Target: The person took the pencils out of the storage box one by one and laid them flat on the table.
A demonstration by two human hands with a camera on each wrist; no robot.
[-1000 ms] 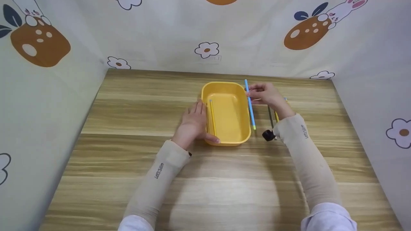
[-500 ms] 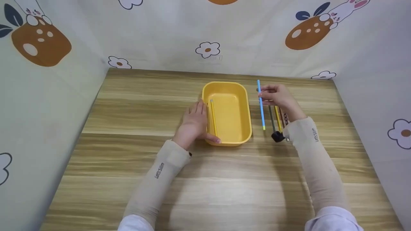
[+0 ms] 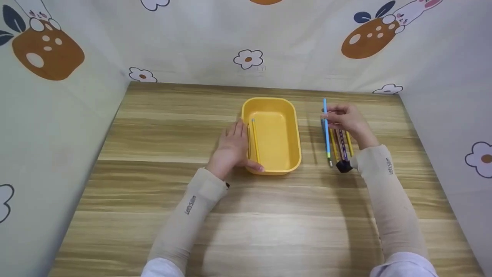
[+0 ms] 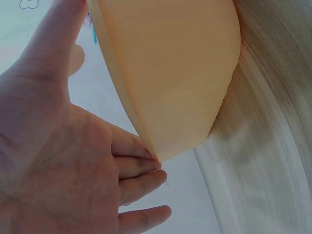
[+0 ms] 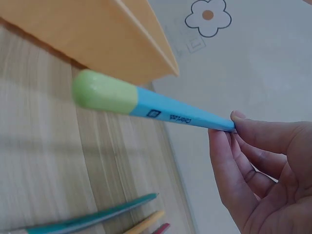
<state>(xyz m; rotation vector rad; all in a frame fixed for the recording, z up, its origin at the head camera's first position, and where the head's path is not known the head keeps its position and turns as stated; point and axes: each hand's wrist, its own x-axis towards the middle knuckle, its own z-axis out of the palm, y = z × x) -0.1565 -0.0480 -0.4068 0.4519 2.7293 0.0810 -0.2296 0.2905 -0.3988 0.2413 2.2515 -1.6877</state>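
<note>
Box (image 3: 277, 144) on counter (image 3: 269, 234), toward the back, about centre. Two inner pencils (image 3: 256, 144) in it, along the left wall, running front to back. Left hand (image 3: 232, 146) against box's left side, thumb at near-left corner. Right of box: gap, then pencil row (image 3: 334, 145) on counter, also front to back. Right hand (image 3: 348, 120) over row's far end; held pencil (image 3: 326, 132) raised, overlapping row's leftmost from the head view. Wall (image 3: 192, 50) behind.

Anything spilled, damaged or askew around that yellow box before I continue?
Nothing stands out: the yellow box sits upright with the left hand against it, the right hand pinches the blue pencil, and no spill or damage shows.
</note>
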